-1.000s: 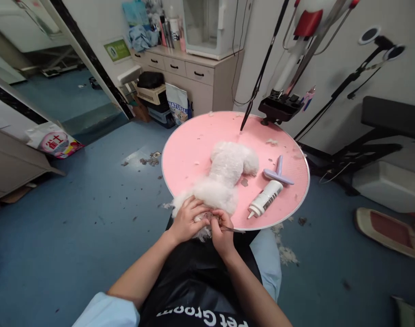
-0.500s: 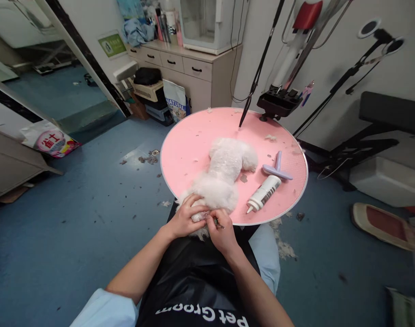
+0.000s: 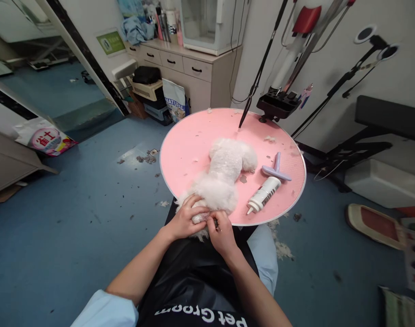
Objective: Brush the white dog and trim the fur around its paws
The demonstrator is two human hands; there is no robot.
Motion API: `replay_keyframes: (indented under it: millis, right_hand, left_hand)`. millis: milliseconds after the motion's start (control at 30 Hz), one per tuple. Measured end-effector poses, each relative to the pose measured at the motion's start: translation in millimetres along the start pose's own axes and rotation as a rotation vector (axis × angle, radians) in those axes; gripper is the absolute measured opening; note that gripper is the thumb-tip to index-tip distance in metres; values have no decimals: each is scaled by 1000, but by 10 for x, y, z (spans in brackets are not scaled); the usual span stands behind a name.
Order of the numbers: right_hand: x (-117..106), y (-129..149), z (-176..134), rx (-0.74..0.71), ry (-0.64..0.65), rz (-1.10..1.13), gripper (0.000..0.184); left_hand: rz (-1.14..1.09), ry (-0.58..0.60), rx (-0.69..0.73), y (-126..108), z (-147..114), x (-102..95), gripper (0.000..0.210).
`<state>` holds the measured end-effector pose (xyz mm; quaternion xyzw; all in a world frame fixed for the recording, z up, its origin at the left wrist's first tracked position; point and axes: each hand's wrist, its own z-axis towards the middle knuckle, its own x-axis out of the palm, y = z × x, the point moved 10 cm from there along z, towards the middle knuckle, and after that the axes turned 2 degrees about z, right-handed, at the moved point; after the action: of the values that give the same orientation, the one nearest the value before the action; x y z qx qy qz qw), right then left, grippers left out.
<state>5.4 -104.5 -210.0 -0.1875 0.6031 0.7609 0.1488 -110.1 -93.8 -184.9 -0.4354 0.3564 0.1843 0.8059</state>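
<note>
A white fluffy dog [image 3: 224,165] lies on the round pink grooming table [image 3: 180,150], its larger tuft of fur at the near edge. My left hand [image 3: 188,217] is closed on that near end, fingers folding back what looks like an ear with pinkish skin. Close beside it, my right hand [image 3: 222,231] pinches at the same spot. A small metal tool [image 3: 218,225] shows between its fingers, mostly hidden by them. To the right lie a white squeeze bottle [image 3: 265,193] with a pointed nozzle and a lilac T-shaped grooming rake [image 3: 276,171].
A black strap [image 3: 253,91] hangs down over the table's far side. Behind it stands a black tool tray [image 3: 278,106]. Clipped fur [image 3: 284,250] lies on the blue floor. Drawers [image 3: 180,63], a pet carrier [image 3: 147,91] and a food bag [image 3: 175,102] are at the back.
The view has shifted slightly. Both hands stay at the same spot on the dog, and the metal tool in my right hand has turned a little.
</note>
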Motion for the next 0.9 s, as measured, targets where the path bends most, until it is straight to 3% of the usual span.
replay_keyframes:
  millis: [167, 467, 567, 667, 767, 900]
  right_hand:
    - [14, 29, -60, -66, 5, 37, 17]
    - [9, 40, -24, -38, -3, -12, 14]
    - [24, 34, -12, -54, -7, 0, 16]
    - [75, 4, 6, -59, -4, 31, 15]
    - [112, -45, 44, -38, -10, 57, 14]
    - [73, -157, 84, 41, -26, 109, 15]
  left_hand:
    - [-12, 2, -7, 9, -6, -3, 32]
    - [21, 69, 4, -11, 14, 15, 35]
    - [103, 128, -40, -132, -2, -66, 37]
    - [274, 52, -116, -335, -15, -265, 38]
    - [219, 49, -89, -467, 5, -200, 37]
    - [152, -32, -77, -163, 61, -58, 39]
